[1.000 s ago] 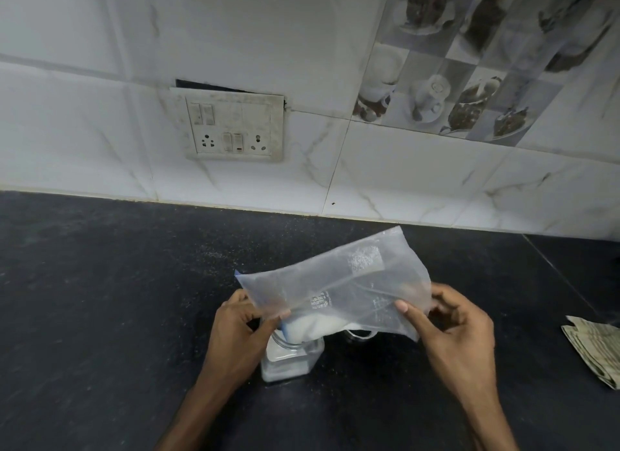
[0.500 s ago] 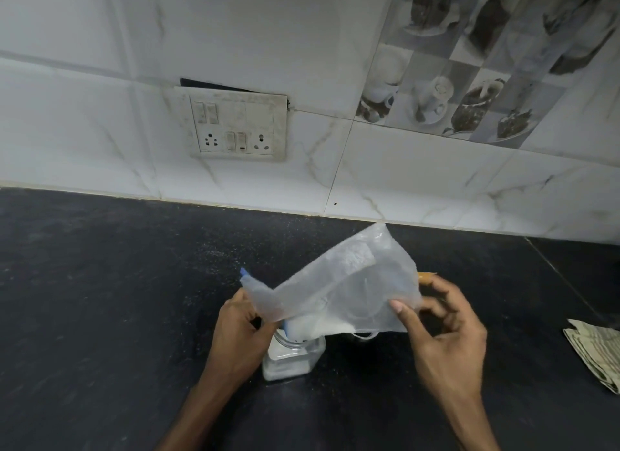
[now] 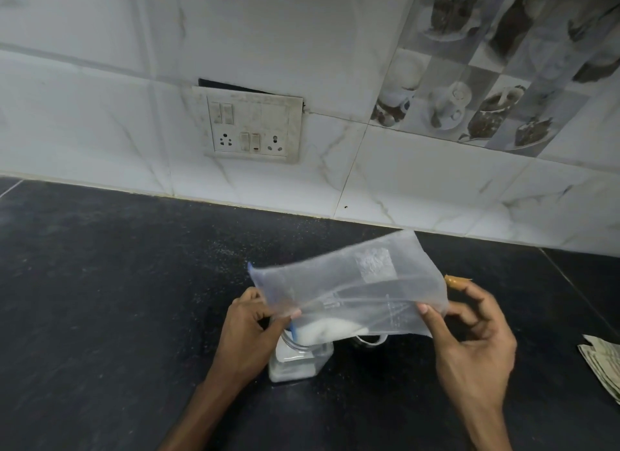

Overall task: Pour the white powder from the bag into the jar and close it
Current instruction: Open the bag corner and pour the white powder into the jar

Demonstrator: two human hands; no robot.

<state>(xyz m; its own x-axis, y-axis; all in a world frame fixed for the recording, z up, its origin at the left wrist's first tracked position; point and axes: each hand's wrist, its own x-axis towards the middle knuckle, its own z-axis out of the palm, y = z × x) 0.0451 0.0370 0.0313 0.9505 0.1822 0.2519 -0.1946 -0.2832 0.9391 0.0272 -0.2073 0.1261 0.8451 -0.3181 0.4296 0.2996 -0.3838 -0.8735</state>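
Since half a second ago, our bag (image 3: 349, 293) spreads flatter. From the head view, our left hand (image 3: 248, 336) pinches its mouth over the jar (image 3: 300, 360) on the counter (image 3: 100, 299), steering the white powder (image 3: 322, 330) in. Our right hand (image 3: 469, 346) pinches the raised end so the powder slides down.

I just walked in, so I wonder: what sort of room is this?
Most likely a home kitchen. A dark stone countertop runs below a wall of white marbled tiles, some decorative tiles picture cups and teapots, and a switch-and-socket plate sits just above the counter.
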